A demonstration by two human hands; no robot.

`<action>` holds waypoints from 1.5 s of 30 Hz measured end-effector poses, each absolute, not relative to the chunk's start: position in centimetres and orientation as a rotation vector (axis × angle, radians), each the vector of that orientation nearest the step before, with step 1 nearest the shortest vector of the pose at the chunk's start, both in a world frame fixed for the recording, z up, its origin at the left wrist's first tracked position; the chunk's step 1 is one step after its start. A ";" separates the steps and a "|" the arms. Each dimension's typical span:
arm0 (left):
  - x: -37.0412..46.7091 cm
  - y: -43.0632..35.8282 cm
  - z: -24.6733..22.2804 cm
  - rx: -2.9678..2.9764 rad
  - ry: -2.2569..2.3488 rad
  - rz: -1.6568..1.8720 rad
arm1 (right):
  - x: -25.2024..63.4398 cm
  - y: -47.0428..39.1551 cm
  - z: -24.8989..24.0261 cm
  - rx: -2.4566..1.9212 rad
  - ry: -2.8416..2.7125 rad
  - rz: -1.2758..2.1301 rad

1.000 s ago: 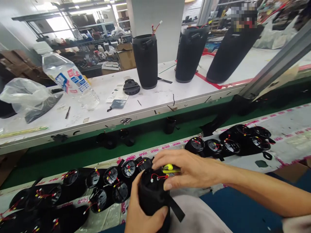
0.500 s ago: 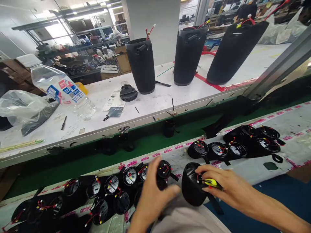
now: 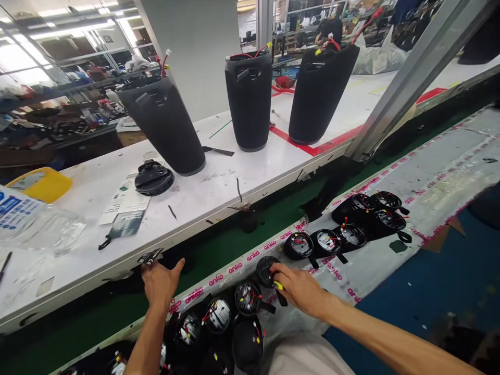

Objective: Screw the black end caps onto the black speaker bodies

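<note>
Since the earlier frame, my left hand (image 3: 161,284) has gone to the upper counter's (image 3: 203,208) edge, fingers wide. My right hand's (image 3: 302,290) fingers pinch a yellow tool (image 3: 278,285) at a black tube (image 3: 265,272), set beside other tubes (image 3: 248,298) on the lower counter (image 3: 433,156), open ends up, likely for easy reaching inside.

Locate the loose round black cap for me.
In the head view, the round black cap lies on the white bench, left of centre, between the printed card and the leftmost tall black cylinder.
</note>
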State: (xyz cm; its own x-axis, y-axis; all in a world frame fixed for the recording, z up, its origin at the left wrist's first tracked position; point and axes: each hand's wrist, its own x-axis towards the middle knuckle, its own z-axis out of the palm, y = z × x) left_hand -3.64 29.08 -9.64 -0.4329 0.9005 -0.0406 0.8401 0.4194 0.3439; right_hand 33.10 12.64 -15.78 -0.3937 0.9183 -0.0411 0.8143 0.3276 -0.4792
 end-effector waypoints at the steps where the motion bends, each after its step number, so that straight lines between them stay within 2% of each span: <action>1: -3.6 29.4 -10.1 1.541 2.472 0.365 | 32.8 12.9 -16.0 -1.558 -2.369 0.670; 7: -4.0 31.2 -12.4 1.465 2.552 0.193 | 33.3 12.7 -15.7 -1.546 -2.391 0.838; 12: -4.5 31.6 -12.7 1.308 2.595 0.266 | 34.2 12.2 -13.8 -1.556 -2.397 0.858; 17: -5.3 29.5 -11.1 1.248 2.500 0.589 | 34.5 11.9 -12.0 -1.473 -2.313 0.664; 22: -7.4 22.8 -6.7 1.160 2.282 1.061 | 33.7 11.8 -9.3 -1.349 -2.217 0.583; 26: -7.9 16.0 -2.2 1.070 1.991 1.262 | 31.3 13.3 -6.1 -1.313 -2.062 0.845; 31: -5.7 9.1 1.0 0.859 1.605 1.415 | 27.5 15.0 -2.2 -1.295 -1.818 1.412; 37: -2.7 5.3 1.2 0.638 1.345 1.559 | 24.8 12.9 -4.5 -0.905 -1.529 2.177; 40: -1.7 4.6 1.0 0.550 1.297 1.563 | 23.7 11.3 -6.0 -0.918 -1.354 2.239; 45: 0.5 3.8 -0.8 0.354 1.283 1.610 | 22.5 9.3 -6.0 -1.052 -1.380 2.025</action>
State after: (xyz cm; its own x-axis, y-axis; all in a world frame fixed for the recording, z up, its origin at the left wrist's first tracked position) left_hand 0.53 3.76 -0.77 -0.4519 0.8255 -0.3381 -0.5140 0.0688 0.8550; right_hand 22.51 9.33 -5.96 -0.5954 0.7330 -0.3289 0.0381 -0.3831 -0.9229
